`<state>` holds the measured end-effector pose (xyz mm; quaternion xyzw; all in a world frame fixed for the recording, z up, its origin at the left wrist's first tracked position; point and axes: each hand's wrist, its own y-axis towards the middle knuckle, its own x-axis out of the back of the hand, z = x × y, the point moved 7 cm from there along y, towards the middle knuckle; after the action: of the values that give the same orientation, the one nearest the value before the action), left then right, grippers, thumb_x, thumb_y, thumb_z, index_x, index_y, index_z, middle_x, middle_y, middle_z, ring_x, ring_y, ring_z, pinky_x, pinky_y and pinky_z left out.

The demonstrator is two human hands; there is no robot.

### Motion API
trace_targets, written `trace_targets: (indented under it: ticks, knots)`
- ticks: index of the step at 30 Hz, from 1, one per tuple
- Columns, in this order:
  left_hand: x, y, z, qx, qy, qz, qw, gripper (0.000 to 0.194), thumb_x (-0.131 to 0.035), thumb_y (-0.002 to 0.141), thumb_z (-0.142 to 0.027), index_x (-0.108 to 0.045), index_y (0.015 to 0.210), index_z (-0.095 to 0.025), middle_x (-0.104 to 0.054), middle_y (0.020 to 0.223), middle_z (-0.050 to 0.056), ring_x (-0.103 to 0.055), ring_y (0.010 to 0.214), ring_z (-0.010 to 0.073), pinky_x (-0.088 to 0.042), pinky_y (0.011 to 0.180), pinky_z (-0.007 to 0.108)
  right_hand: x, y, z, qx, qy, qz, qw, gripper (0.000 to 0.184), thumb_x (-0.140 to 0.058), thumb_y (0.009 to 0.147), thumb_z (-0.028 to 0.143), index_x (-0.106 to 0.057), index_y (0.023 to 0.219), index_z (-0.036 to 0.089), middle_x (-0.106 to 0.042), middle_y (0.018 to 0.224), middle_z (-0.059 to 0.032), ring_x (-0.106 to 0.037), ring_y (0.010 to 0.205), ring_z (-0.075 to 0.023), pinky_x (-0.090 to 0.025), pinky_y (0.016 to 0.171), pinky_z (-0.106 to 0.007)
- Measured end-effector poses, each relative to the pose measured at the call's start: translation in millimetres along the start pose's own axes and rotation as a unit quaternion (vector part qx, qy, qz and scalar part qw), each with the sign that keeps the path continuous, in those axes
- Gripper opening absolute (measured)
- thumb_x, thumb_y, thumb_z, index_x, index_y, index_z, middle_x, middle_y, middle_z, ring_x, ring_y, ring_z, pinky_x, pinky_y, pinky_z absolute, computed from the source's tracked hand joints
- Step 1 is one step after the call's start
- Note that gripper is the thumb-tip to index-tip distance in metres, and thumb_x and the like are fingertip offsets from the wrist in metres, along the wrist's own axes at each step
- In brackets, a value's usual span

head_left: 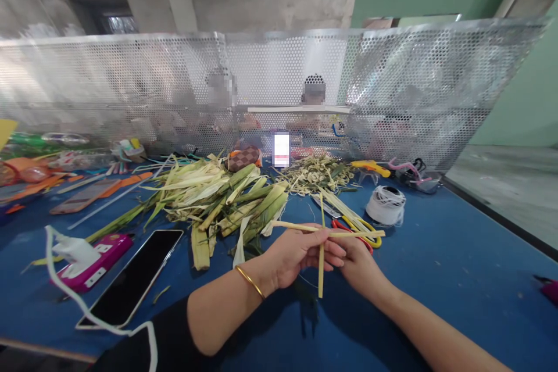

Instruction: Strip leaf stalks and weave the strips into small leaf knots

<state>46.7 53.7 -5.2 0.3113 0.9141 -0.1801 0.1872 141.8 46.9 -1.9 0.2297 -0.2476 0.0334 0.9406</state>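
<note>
Two narrow pale-yellow strips, which look like folded corn husk, cross at my fingertips. One husk strip lies nearly level; the other husk strip runs upright across it. My left hand, with a gold bangle at the wrist, pinches the crossing between thumb and fingers. From the other side my right hand closes on the level strip, its fingertips partly hidden behind my left fingers. Just beyond my right hand are scissors with red and yellow handles, beside several loose pale strips.
A heap of corn husks lies ahead-left, with shredded husk behind. A spool of white cord stands at right. To the left are a phone and a purple power strip. A perforated metal screen closes the back.
</note>
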Motion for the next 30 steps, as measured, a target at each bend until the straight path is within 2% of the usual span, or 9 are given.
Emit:
trace_targets:
  ticks: [3, 6, 10, 14, 17, 20, 23, 27, 30]
  knots:
    - [-3.8, 0.5, -2.7, 0.006, -0.038, 0.032, 0.999, 0.024, -0.047, 0.091, -0.031, -0.061, 0.098, -0.012, -0.072, 0.085, 0.010, -0.068, 0.066, 0.0150, -0.052, 0.064, 0.026, -0.7, 1.6, -7.3, -0.002, 0.032, 0.012, 0.999, 0.018, -0.049, 0.072, 0.013, -0.065, 0.066, 0.019, -0.070, 0.078, -0.0062, -0.062, 0.084, -0.0228, -0.048, 0.087, -0.039]
    - [-4.8, 0.8, -6.3, -0.005, -0.048, 0.038, 0.998, 0.026, -0.042, 0.093, -0.030, -0.059, 0.101, -0.011, -0.072, 0.090, 0.013, -0.069, 0.068, 0.0160, -0.052, 0.065, 0.027, 0.6, 2.9, -10.3, -0.005, 0.048, 0.010, 0.999, 0.020, -0.049, 0.075, 0.015, -0.068, 0.074, 0.020, -0.071, 0.086, -0.0076, -0.063, 0.087, -0.0238, -0.046, 0.091, -0.041]
    - [0.2, 1.0, -4.3, -0.006, -0.022, -0.011, 1.000, 0.015, -0.045, 0.091, -0.019, -0.058, 0.092, -0.011, -0.073, 0.083, 0.012, -0.066, 0.060, 0.0125, -0.050, 0.058, 0.022, -0.6, 2.0, -13.6, -0.024, 0.025, 0.017, 0.999, 0.021, -0.048, 0.077, 0.016, -0.068, 0.077, 0.020, -0.071, 0.083, -0.0073, -0.063, 0.090, -0.0257, -0.048, 0.088, -0.041]
    - [3.0, -0.6, -1.9, 0.007, -0.010, -0.048, 0.999, 0.016, -0.046, 0.091, -0.018, -0.060, 0.086, -0.010, -0.071, 0.073, 0.009, -0.065, 0.057, 0.0110, -0.048, 0.056, 0.020, -2.2, 0.6, -12.6, -0.015, 0.013, 0.020, 1.000, 0.022, -0.046, 0.075, 0.013, -0.067, 0.070, 0.020, -0.069, 0.073, -0.0059, -0.063, 0.095, -0.0268, -0.050, 0.087, -0.040]
    - [1.9, -2.5, -3.7, 0.013, -0.004, -0.050, 0.999, 0.021, -0.046, 0.092, -0.021, -0.062, 0.087, -0.009, -0.073, 0.080, 0.012, -0.066, 0.060, 0.0114, -0.049, 0.059, 0.020, -0.2, 0.3, -13.6, -0.029, 0.006, 0.006, 1.000, 0.024, -0.048, 0.072, 0.013, -0.070, 0.077, 0.020, -0.072, 0.081, -0.0064, -0.065, 0.092, -0.0268, -0.052, 0.083, -0.040]
    - [-0.1, -3.4, -6.9, 0.007, -0.009, -0.039, 0.999, 0.032, -0.041, 0.094, -0.031, -0.064, 0.093, -0.008, -0.073, 0.087, 0.014, -0.068, 0.065, 0.0138, -0.051, 0.062, 0.023, 1.2, 0.8, -12.3, -0.027, 0.002, 0.003, 1.000, 0.027, -0.048, 0.074, 0.015, -0.072, 0.086, 0.020, -0.074, 0.091, -0.0073, -0.066, 0.089, -0.0265, -0.053, 0.079, -0.038]
    - [-0.6, -2.4, -6.9, -0.003, 0.003, -0.036, 0.999, 0.031, -0.044, 0.092, -0.032, -0.064, 0.095, -0.009, -0.072, 0.084, 0.013, -0.067, 0.064, 0.0134, -0.050, 0.061, 0.023, 0.9, 1.3, -10.5, -0.016, -0.007, 0.011, 1.000, 0.026, -0.047, 0.075, 0.016, -0.072, 0.083, 0.020, -0.074, 0.090, -0.0073, -0.065, 0.086, -0.0252, -0.053, 0.075, -0.036]
    - [3.0, -0.3, -4.7, -0.026, 0.067, -0.063, 0.995, 0.019, -0.057, 0.085, -0.027, -0.065, 0.080, -0.010, -0.069, 0.068, 0.006, -0.061, 0.053, 0.0097, -0.047, 0.055, 0.020, 0.3, 1.9, -2.8, 0.011, -0.037, 0.013, 0.999, 0.020, -0.045, 0.076, 0.015, -0.064, 0.069, 0.020, -0.068, 0.069, -0.0042, -0.062, 0.071, -0.0197, -0.049, 0.067, -0.030]
    - [5.1, 0.3, -4.4, -0.042, 0.118, -0.078, 0.989, 0.031, -0.058, 0.083, -0.030, -0.060, 0.059, -0.011, -0.059, 0.052, 0.002, -0.055, 0.045, 0.0087, -0.043, 0.049, 0.019, -2.8, 2.3, 6.2, 0.027, -0.028, 0.030, 0.999, 0.029, -0.042, 0.086, 0.023, -0.055, 0.060, 0.020, -0.062, 0.060, -0.0019, -0.056, 0.059, -0.0151, -0.046, 0.061, -0.027]
